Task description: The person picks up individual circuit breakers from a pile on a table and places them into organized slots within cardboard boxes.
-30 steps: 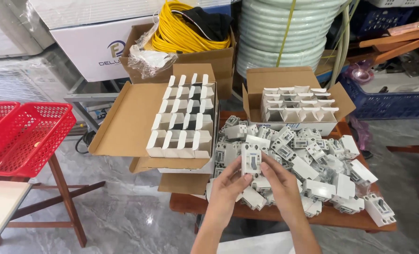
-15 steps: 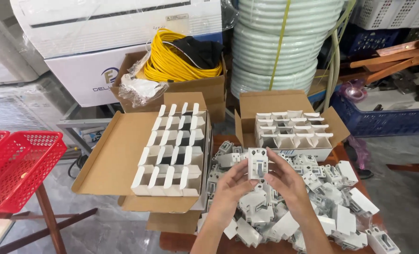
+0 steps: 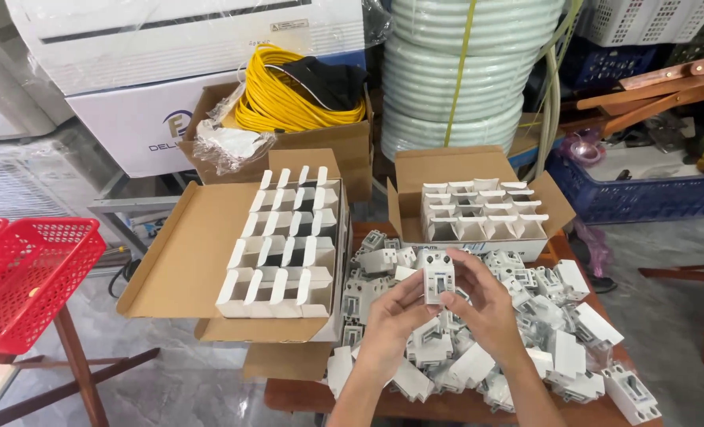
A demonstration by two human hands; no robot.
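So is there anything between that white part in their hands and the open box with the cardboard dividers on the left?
Nothing visible. Both hands, left hand and right hand, hold the white part above the pile of parts; the divider box sits just beside it, its cells open.

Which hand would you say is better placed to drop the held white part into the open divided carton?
Probably left. Both the left hand and right hand grip the white part, but the divided carton lies on the left hand's side.
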